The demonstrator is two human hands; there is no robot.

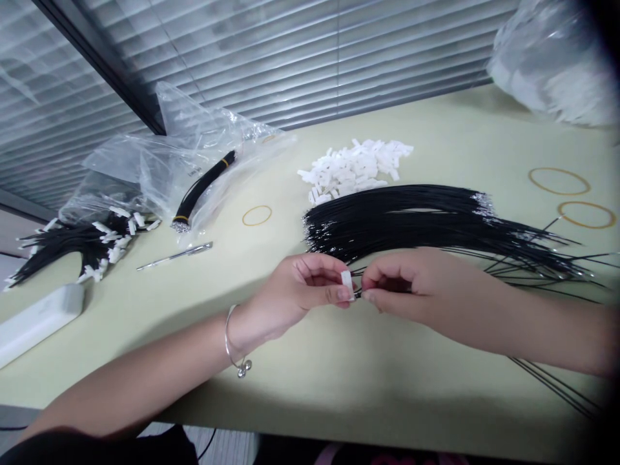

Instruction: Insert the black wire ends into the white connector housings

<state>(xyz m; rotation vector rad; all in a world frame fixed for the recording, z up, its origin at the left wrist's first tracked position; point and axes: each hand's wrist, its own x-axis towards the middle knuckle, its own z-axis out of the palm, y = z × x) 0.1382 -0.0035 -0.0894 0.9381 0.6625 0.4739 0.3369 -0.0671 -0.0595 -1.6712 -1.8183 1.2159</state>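
Head camera looked down on a pale green tabletop [339,361] where both hands met near the middle. The left hand [295,294] had its fingers closed in a pinch around a small white plastic connector housing [347,284], held upright just above the surface, its long axis roughly vertical and its open side facing right. The right hand [411,287] had its fingers pinched shut on a thin black wire [357,294], whose tip pointed left into the housing; whether it was already seated could not be told. That wire's length ran off to the right, mostly hidden beneath the hand.

Judging from the layout, the work looked only partly done. A heap of finished black wires fitted with white housings [87,242] lay at the far left, while a large fan of loose black wires with bare metal ends [416,219] stretched left to right behind the hands, and a pile of empty white housings [353,168] sat beyond it. A bound black wire bundle rested inside a clear plastic bag [169,168], so much stock appeared untouched.
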